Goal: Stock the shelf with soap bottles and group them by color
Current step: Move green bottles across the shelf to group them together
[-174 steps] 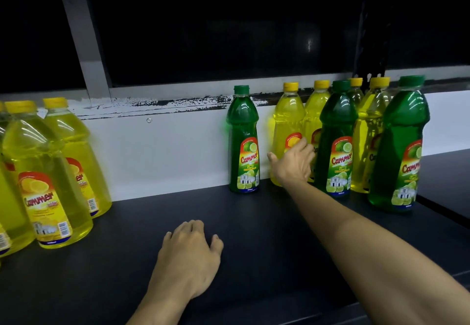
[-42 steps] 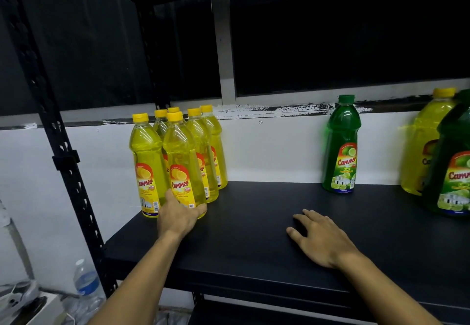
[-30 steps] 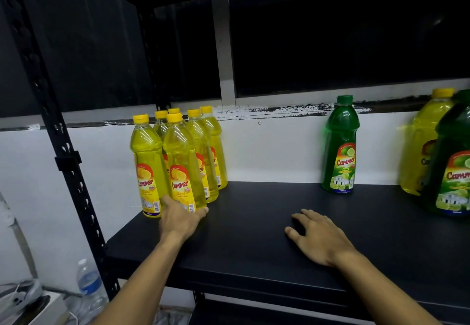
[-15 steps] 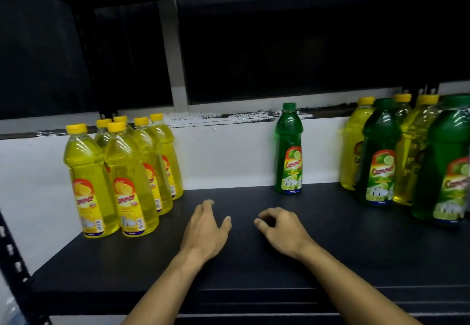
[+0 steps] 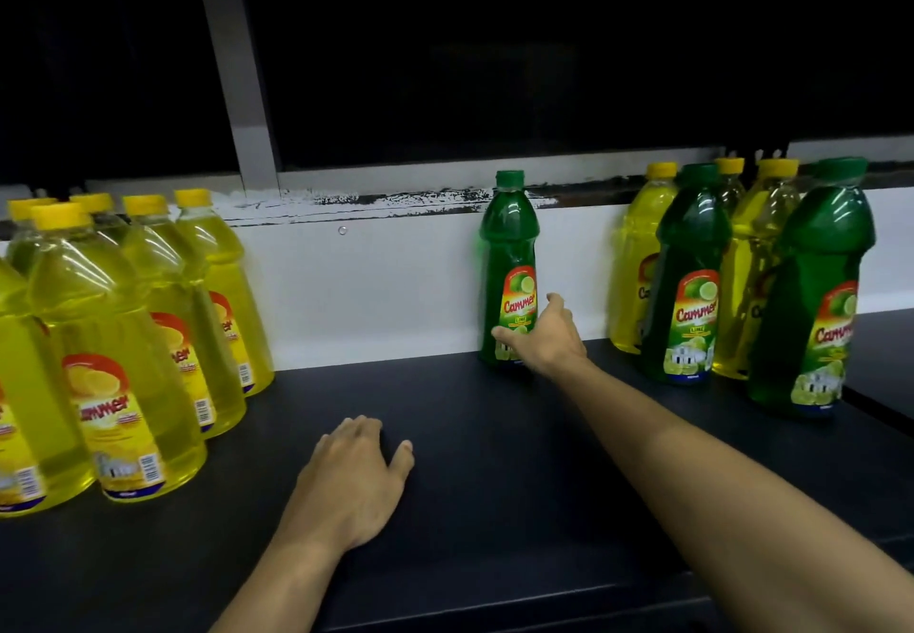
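Note:
A lone green soap bottle (image 5: pixel 509 246) stands upright at the back of the black shelf (image 5: pixel 494 533), against the white wall. My right hand (image 5: pixel 544 340) grips its lower part, thumb across the front label and fingers round its right side. My left hand (image 5: pixel 356 479) lies flat on the shelf near the front, holding nothing. Several yellow bottles (image 5: pixel 123 335) stand grouped at the left. At the right, two green bottles (image 5: pixel 692 286) (image 5: pixel 821 311) stand mixed among yellow bottles (image 5: pixel 638 261).
A white wall strip (image 5: pixel 386 296) runs behind the shelf, with a dark window and grey frame post (image 5: pixel 237 88) above it. A second shelf board (image 5: pixel 885 360) adjoins at the far right. Bare shelf lies between the yellow group and the lone green bottle.
My right hand has left the shelf surface and reached forward to take hold of the lone green bottle. My left hand has stayed flat on the shelf. The view moved closer and to the right.

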Motion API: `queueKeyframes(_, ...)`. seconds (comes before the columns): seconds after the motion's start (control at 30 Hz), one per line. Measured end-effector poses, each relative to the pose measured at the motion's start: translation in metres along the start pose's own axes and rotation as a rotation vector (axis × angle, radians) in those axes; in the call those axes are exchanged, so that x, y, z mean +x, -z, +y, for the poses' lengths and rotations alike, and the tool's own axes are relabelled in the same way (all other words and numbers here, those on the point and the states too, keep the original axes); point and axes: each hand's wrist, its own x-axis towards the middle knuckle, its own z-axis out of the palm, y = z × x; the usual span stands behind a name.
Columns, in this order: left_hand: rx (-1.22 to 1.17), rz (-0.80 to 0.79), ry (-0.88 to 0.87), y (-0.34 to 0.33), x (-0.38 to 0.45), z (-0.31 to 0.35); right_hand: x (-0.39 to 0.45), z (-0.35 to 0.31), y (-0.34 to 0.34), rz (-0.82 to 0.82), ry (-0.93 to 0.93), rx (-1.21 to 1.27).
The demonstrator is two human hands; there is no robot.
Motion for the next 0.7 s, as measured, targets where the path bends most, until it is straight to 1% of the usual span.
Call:
queueKeyframes(0.23, 0.018, 0.018, 0.009, -0.003, 0.003, -0.001, 0.024, -0.007, -0.031, 0.040, -0.027, 0.090)
queueKeyframes(0.33, 0.014, 0.025, 0.014, -0.003, 0.004, 0.000, 0.022, -0.004, -0.036, 0.070, -0.034, 0.039)
queueKeyframes(0.43, 0.013, 0.020, 0.022, -0.002, 0.004, 0.001, 0.010, -0.004, -0.033, 0.101, -0.034, -0.026)
queueKeyframes(0.53, 0.009, 0.005, 0.033, -0.002, 0.004, 0.001, -0.010, -0.002, -0.030, 0.104, -0.025, 0.000)
queueKeyframes(0.6, 0.003, 0.006, 0.038, -0.001, 0.002, 0.001, -0.027, -0.001, -0.028, 0.086, -0.020, 0.034)
queueKeyframes(0.7, -0.014, 0.009, 0.043, 0.002, -0.001, 0.002, -0.057, -0.005, -0.021, 0.032, -0.003, 0.017)
